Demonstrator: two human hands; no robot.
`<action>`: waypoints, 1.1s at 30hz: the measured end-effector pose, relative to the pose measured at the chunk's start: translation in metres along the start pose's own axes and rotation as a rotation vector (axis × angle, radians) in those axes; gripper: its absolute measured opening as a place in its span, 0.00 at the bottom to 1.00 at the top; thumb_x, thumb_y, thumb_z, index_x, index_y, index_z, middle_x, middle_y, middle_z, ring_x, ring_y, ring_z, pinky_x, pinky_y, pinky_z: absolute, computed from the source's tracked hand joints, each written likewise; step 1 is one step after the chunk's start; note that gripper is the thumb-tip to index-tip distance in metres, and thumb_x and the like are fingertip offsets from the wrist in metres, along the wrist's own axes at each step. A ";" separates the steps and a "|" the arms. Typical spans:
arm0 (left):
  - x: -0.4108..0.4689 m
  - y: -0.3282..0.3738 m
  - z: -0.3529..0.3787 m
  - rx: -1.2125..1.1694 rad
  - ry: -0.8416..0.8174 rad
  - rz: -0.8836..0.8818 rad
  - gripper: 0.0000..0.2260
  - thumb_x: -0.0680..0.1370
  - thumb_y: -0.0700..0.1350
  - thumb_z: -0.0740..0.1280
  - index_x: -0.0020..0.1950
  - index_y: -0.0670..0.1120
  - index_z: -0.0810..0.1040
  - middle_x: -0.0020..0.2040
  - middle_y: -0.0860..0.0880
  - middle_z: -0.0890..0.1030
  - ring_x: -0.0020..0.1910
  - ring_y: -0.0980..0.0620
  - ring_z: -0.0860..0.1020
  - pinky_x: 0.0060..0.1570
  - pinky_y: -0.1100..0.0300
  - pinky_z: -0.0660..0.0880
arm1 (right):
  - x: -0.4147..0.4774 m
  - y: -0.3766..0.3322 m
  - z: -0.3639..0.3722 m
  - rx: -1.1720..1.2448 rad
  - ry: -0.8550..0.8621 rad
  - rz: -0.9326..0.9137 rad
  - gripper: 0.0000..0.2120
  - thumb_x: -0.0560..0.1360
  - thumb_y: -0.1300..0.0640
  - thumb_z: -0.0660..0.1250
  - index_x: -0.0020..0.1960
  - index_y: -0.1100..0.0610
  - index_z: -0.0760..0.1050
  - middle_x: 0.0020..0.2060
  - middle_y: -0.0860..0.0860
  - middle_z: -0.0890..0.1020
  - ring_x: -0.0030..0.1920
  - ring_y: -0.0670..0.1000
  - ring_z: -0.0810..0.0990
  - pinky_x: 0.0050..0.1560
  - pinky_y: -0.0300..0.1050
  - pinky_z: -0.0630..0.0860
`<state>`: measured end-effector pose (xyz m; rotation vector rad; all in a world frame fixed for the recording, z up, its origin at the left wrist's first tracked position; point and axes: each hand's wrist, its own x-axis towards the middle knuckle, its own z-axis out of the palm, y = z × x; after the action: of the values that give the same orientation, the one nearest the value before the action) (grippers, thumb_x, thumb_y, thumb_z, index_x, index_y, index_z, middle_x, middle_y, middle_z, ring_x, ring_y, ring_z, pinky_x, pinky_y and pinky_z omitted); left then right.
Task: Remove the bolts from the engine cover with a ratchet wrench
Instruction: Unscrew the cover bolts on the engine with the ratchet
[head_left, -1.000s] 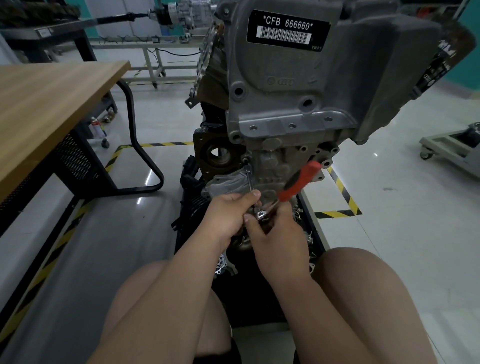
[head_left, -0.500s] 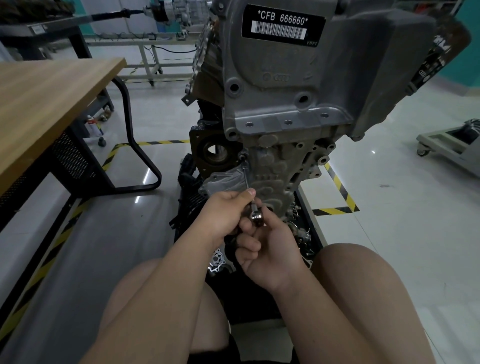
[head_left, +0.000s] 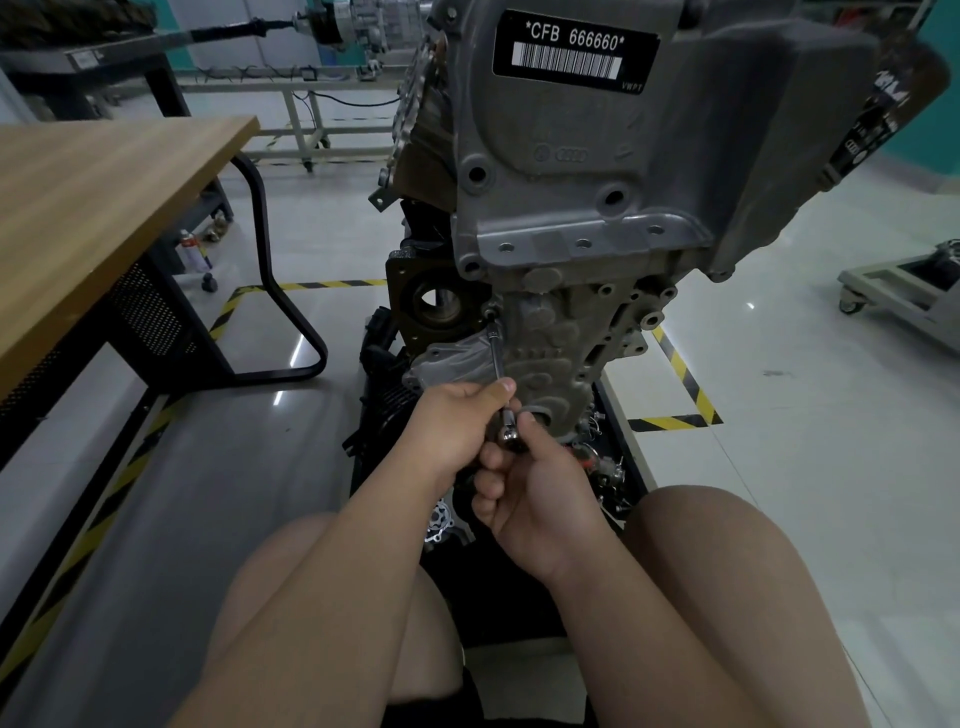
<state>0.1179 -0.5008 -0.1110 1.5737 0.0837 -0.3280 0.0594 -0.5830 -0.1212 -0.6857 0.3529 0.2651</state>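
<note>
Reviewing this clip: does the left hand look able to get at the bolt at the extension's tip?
Likely yes: the left hand grips the extension bar just below the bolt, and nothing stands between them, though it would have to release the bar.

Even, soft overhead light, fairly bright. Small glare spots on glossy floor (head_left: 779, 415) left & right of the engine (head_left: 571, 171); soft shadow beneath it. Wide-angle bend at frame edges; centre sharp, bkgd behind engine slightly soft.

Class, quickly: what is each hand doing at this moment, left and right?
Left hand: closed, holding the extension bar.
Right hand: closed, gripping the ratchet wrench near its head.
</note>
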 end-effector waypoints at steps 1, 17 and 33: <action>0.000 0.000 0.001 -0.003 -0.007 -0.002 0.13 0.78 0.49 0.68 0.37 0.44 0.80 0.24 0.46 0.76 0.16 0.55 0.67 0.21 0.67 0.68 | 0.001 0.000 -0.001 -0.046 0.020 -0.035 0.15 0.82 0.47 0.55 0.50 0.46 0.80 0.26 0.49 0.72 0.22 0.46 0.67 0.24 0.37 0.64; -0.002 0.003 0.001 -0.010 0.013 -0.008 0.13 0.76 0.48 0.70 0.34 0.46 0.84 0.36 0.45 0.84 0.35 0.51 0.81 0.36 0.60 0.77 | -0.003 0.011 -0.009 -1.293 0.316 -0.655 0.09 0.82 0.48 0.54 0.57 0.51 0.62 0.38 0.42 0.74 0.41 0.48 0.79 0.39 0.44 0.66; -0.002 0.006 -0.004 0.072 -0.059 -0.045 0.16 0.80 0.53 0.62 0.40 0.47 0.82 0.27 0.51 0.79 0.21 0.57 0.72 0.26 0.65 0.71 | -0.001 0.004 -0.004 -0.021 -0.013 0.159 0.27 0.80 0.38 0.53 0.34 0.55 0.74 0.20 0.48 0.68 0.18 0.47 0.65 0.22 0.36 0.65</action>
<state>0.1181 -0.4962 -0.1051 1.6340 0.0626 -0.4166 0.0562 -0.5828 -0.1262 -0.6770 0.3934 0.4248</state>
